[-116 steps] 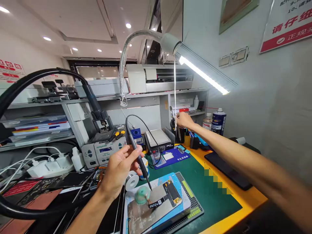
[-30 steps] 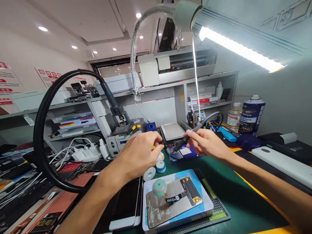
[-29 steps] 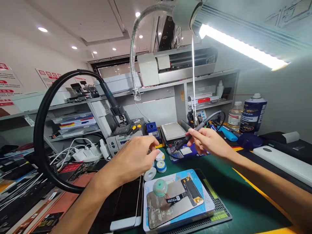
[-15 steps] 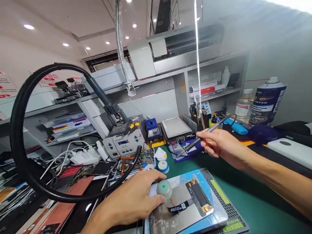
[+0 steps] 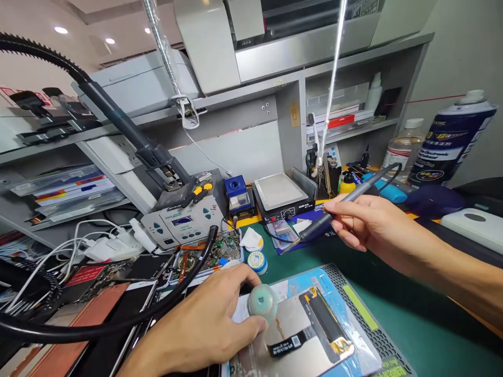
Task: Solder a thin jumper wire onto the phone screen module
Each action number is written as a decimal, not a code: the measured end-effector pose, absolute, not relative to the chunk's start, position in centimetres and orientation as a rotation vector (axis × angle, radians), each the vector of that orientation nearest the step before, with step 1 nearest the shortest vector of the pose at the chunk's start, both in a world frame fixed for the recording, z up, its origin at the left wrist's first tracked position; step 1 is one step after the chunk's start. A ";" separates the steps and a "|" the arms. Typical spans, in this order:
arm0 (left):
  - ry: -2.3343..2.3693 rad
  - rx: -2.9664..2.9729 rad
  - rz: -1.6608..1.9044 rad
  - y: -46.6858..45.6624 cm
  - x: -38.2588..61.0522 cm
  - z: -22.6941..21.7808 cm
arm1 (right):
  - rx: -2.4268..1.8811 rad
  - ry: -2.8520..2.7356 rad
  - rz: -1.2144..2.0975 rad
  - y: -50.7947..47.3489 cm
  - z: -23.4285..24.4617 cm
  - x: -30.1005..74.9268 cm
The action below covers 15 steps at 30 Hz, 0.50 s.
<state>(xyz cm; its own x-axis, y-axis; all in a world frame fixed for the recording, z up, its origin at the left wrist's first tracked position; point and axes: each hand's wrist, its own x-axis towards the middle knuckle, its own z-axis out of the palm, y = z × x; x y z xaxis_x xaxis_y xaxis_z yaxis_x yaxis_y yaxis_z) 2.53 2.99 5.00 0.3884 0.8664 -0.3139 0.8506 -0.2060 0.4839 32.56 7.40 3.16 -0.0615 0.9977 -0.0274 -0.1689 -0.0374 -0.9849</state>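
My right hand (image 5: 361, 222) grips a soldering iron (image 5: 338, 207) like a pen, its tip pointing down and left above the bench. My left hand (image 5: 212, 314) has thumb and fingers curled round a small round jar with pale green contents (image 5: 262, 302). The jar rests on the upper left of a phone screen panel (image 5: 298, 327), which lies metal back up. A black flex cable (image 5: 286, 344) crosses the panel, near a thin copper-coloured strip. Under the panel are a blue and white sheet (image 5: 363, 353) and a grey perforated mat (image 5: 356, 303).
A blue solder-paste tin (image 5: 257, 262) and a tray of circuit boards (image 5: 231, 246) sit behind my left hand. A black hose (image 5: 157, 314) arches along the left from the hot-air station (image 5: 188, 222). A heating plate (image 5: 283, 191) stands at the back, a spray can (image 5: 451, 139) at right.
The view has tilted down and moved closer to the bench. Both hands keep their holds, the iron still raised and the jar still on the panel.
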 end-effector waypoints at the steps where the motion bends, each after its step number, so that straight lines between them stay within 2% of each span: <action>1: 1.477 2.041 0.043 3.0 2.4 4.8 | -1.081 -1.100 1.352 7.3 3.2 32.6; 8: 1.426 1.881 0.167 2.9 1.4 2.6 | -1.115 -1.071 1.374 7.0 3.4 32.5; 15: 1.274 1.782 0.291 2.9 0.5 2.7 | -1.115 -1.060 1.375 7.0 3.3 32.2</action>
<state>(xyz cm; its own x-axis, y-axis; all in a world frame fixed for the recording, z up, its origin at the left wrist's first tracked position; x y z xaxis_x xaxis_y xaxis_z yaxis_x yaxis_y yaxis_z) 0.54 2.91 2.74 0.4416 0.8478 -0.2936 0.6366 -0.0656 0.7684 32.18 6.95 3.29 -0.0432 0.9960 -0.0782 -0.1780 -0.0846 -0.9804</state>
